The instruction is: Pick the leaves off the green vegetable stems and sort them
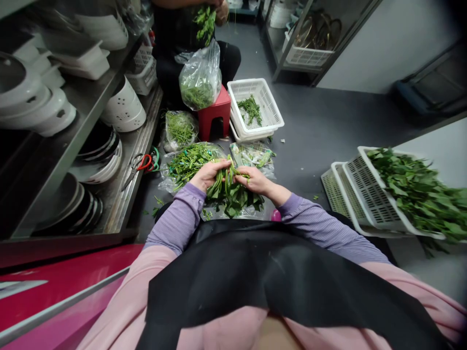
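Observation:
Between my two hands hangs a bunch of leafy green stems (226,188), with its leaves pointing down toward me. My left hand (212,174) pinches the stems from the left, thumb on top. From the right, my right hand (255,180) has its fingers closed on stem ends. Just beyond my left hand lies a pile of cut green stems (189,163) on clear plastic. A plastic bag with pale stems (253,154) rests beyond my right hand. Under the bunch, more leaves and plastic cover the floor.
Ahead, a person handles greens beside a red stool (215,114) bearing a bag of greens (199,90). A white basket (273,109) holds few leaves. Stacked baskets (375,194) with leafy greens stand right. Scissors (140,164) lie on the left shelf's edge (126,194), near dishes.

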`<state>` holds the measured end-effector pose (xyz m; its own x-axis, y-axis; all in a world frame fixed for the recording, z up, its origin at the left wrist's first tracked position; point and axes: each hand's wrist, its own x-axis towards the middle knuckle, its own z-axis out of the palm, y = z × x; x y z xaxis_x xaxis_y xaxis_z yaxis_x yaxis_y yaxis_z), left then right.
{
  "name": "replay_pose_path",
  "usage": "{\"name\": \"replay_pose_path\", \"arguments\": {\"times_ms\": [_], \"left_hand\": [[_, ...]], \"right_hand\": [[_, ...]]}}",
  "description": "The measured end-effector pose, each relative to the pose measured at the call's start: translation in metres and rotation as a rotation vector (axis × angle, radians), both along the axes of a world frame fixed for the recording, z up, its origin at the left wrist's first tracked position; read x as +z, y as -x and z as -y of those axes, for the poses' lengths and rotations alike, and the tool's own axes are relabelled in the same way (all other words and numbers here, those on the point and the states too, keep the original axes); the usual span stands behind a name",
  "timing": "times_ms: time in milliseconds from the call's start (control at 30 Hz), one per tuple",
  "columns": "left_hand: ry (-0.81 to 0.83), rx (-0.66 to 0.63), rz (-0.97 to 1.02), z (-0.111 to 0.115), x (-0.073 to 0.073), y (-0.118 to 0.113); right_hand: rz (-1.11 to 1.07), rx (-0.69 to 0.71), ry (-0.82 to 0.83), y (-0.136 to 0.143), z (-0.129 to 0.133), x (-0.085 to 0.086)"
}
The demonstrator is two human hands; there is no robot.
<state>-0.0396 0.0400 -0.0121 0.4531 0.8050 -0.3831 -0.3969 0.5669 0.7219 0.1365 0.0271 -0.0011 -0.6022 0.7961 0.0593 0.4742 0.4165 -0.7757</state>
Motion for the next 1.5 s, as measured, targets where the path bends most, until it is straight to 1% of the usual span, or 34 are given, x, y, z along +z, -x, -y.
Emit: {"name": "replay_pose_path", "arguments": {"times_ms": [67,167,267,333,367,400,433,467,533,567,600,633,667,733,767,867,933,1000,1100,1200,1300,1367,1433,1500], "left_hand": [[-0.006,0.027,-0.001,0.0,0.0,-0.001],[-0.027,0.104,-0.002,0.002,0.002,-0.004],[-0.08,0.181,-0.001,0.008,0.006,-0.011],[-0.101,0.197,-0.015,0.014,0.008,-0.017],[-0.106,0.189,-0.022,0.016,0.009,-0.019],[-0.108,0.178,-0.028,0.017,0.009,-0.02],[-0.107,0.171,-0.033,0.017,0.01,-0.02],[-0.104,0.183,-0.038,0.016,0.011,-0.018],[-0.09,0.27,-0.041,0.011,0.013,-0.012],[-0.082,0.332,-0.036,0.007,0.014,-0.008],[-0.072,0.384,-0.029,0.004,0.015,-0.004],[-0.059,0.413,-0.02,0.001,0.015,0.0],[-0.044,0.415,-0.013,-0.002,0.015,0.002],[-0.015,0.362,-0.007,-0.003,0.014,0.004],[-0.008,0.331,-0.008,-0.003,0.013,0.004],[-0.024,0.286,-0.019,0.0,0.008,-0.001],[-0.048,0.272,-0.029,0.001,0.006,-0.004],[-0.07,0.257,-0.033,0.002,0.005,-0.005],[-0.115,0.253,-0.051,0.003,0.005,-0.007],[-0.184,0.264,-0.065,0.005,0.006,-0.008],[-0.236,0.237,-0.061,0.008,0.007,-0.007],[-0.251,0.244,-0.076,0.008,0.006,-0.007],[-0.268,0.307,-0.106,0.008,0.005,-0.007],[-0.302,0.371,-0.138,0.006,0.003,-0.008]], "right_hand": [[0.014,-0.034,0.009,-0.001,0.002,0.002],[-0.039,-0.163,0.075,0.0,0.007,0.002],[-0.246,-0.324,0.289,0.005,0.009,-0.003],[-0.374,-0.439,0.444,0.007,0.008,-0.008],[-0.399,-0.493,0.47,0.007,0.006,-0.01],[-0.384,-0.527,0.445,0.006,0.005,-0.012],[-0.333,-0.537,0.37,0.003,0.005,-0.014],[-0.256,-0.516,0.264,-0.001,0.005,-0.016],[-0.081,-0.408,0.05,-0.011,0.008,-0.02],[-0.016,-0.352,-0.016,-0.016,0.01,-0.022],[0.014,-0.329,-0.044,-0.02,0.013,-0.024],[0.004,-0.335,-0.032,-0.023,0.016,-0.025],[-0.039,-0.363,0.01,-0.024,0.017,-0.025],[-0.176,-0.428,0.123,-0.024,0.018,-0.022],[-0.24,-0.428,0.177,-0.021,0.017,-0.02],[-0.375,-0.334,0.348,-0.011,0.01,-0.011],[-0.441,-0.276,0.529,-0.002,0.008,-0.008],[-0.511,-0.246,0.707,0.005,0.009,-0.008],[-0.627,-0.23,0.854,0.011,0.012,-0.012],[-0.689,-0.192,0.946,0.008,0.015,-0.013],[-0.636,-0.131,0.984,0.001,0.013,-0.01],[-0.565,-0.09,0.943,-0.005,0.011,-0.006],[-0.476,-0.065,0.897,-0.008,0.009,-0.003],[-0.383,-0.07,0.833,-0.008,0.008,-0.002]]}}
